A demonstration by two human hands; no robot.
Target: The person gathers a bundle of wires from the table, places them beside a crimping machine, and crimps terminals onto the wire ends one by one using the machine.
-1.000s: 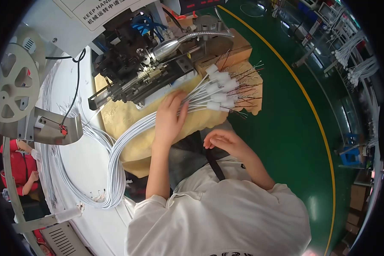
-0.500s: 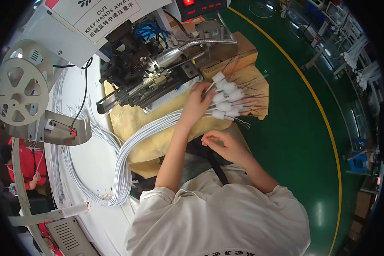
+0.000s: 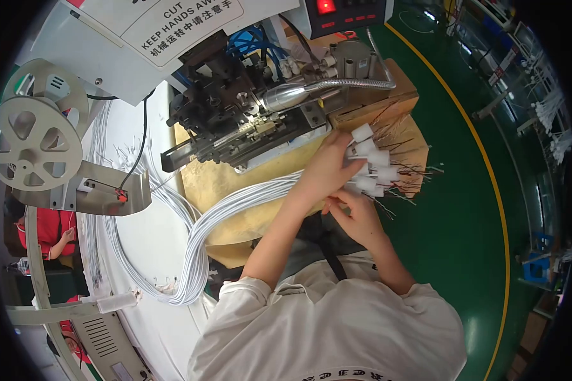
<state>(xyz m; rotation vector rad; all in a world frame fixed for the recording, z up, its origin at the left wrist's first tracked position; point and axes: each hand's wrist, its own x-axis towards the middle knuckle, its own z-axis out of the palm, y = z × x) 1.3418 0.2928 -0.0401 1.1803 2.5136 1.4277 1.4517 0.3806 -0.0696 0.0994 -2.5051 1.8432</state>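
Note:
A thick bundle of white cables (image 3: 248, 198) curves over the yellow work surface. Its right end carries several white cylindrical sleeves (image 3: 379, 159), with thin dark stripped wires (image 3: 407, 174) fanning out beyond them. My left hand (image 3: 329, 166) lies over the bundle just behind the sleeves, its fingers wrapped round the cables. Below it, close against the bundle's lower side, is my right hand (image 3: 357, 217). Its fingers are bent and partly tucked beneath the left hand, so whether they hold a cable cannot be made out.
A machine with a black metal head (image 3: 235, 101) and a warning label (image 3: 190, 28) stands behind the bundle. At left is a grey reel (image 3: 28, 149) on a bracket. More cables lie on the white table (image 3: 146, 247). A person in red (image 3: 54, 235) sits at far left.
My right hand has moved up from below and now meets the bundle beside my left hand. The left hand stays on the cables. The whole view has shifted slightly.

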